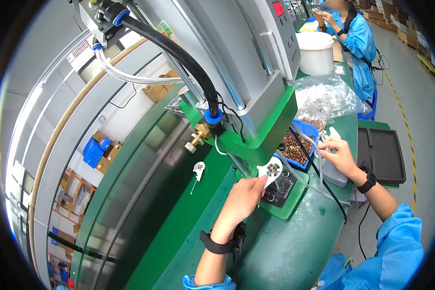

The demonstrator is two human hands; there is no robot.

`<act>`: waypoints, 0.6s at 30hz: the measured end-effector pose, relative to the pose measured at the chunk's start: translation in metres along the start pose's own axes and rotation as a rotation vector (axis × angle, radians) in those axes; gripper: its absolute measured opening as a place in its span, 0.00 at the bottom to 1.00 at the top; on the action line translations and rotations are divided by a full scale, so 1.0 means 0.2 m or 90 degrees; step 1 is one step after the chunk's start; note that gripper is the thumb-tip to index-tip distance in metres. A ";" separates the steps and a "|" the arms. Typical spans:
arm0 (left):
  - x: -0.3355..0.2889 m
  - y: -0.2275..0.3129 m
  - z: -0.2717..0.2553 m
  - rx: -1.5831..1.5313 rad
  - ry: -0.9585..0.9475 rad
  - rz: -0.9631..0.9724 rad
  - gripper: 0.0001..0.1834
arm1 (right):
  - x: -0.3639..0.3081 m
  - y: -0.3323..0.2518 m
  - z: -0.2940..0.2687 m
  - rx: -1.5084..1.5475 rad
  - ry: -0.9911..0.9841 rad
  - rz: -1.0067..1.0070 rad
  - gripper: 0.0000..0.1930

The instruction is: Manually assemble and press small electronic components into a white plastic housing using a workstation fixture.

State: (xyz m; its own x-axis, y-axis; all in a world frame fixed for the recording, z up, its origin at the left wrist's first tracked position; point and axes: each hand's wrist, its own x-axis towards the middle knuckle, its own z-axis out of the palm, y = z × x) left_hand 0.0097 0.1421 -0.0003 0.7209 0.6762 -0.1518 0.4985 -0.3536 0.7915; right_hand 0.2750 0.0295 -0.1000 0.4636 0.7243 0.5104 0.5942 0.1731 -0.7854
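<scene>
My left hand pinches a white plastic part with a round metal centre. It holds the part over the black fixture plate on the green base of a press, below the press head. My right hand is to the right, next to a blue bin of small copper-coloured pieces. Its fingers are closed near a white piece and grey tubing; what they grip, if anything, is hidden. A grey box-like device sits under that hand.
A similar white part with a thin tail lies on the green belt to the left. Beyond the bin are a clear plastic bag and a white bucket. A black tray is at right. Another person in blue sits farther back. Cables cross the bench.
</scene>
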 end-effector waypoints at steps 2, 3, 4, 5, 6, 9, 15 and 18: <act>0.00 0.02 -0.01 0.035 -0.016 -0.018 0.27 | 0.00 0.01 -0.01 0.000 0.001 0.001 0.08; 0.00 0.02 -0.01 0.035 -0.018 -0.018 0.27 | 0.00 0.01 -0.01 -0.001 0.003 0.003 0.08; 0.00 0.01 -0.01 0.038 -0.020 -0.024 0.27 | -0.01 0.01 -0.01 -0.005 0.001 0.008 0.08; -0.01 0.01 0.00 0.042 -0.021 -0.029 0.27 | -0.01 0.01 -0.01 -0.009 -0.001 0.013 0.08; -0.01 0.01 0.00 0.044 -0.024 -0.029 0.27 | -0.01 0.01 0.00 -0.008 0.001 0.016 0.08; -0.01 0.01 0.00 0.079 -0.005 -0.030 0.27 | -0.01 0.02 0.00 -0.006 -0.002 -0.004 0.09; 0.05 0.03 -0.06 0.097 -0.061 -0.025 0.27 | -0.02 0.01 0.00 -0.009 -0.007 -0.014 0.08; 0.02 0.09 -0.07 0.153 -0.066 -0.065 0.27 | -0.02 -0.01 0.00 0.005 -0.013 0.012 0.08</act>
State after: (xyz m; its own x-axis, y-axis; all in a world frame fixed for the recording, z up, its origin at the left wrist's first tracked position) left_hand 0.0154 0.1466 0.0220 0.6998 0.6514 -0.2933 0.6623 -0.4376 0.6082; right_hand 0.2719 0.0265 -0.1004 0.4621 0.7405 0.4880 0.5799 0.1640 -0.7980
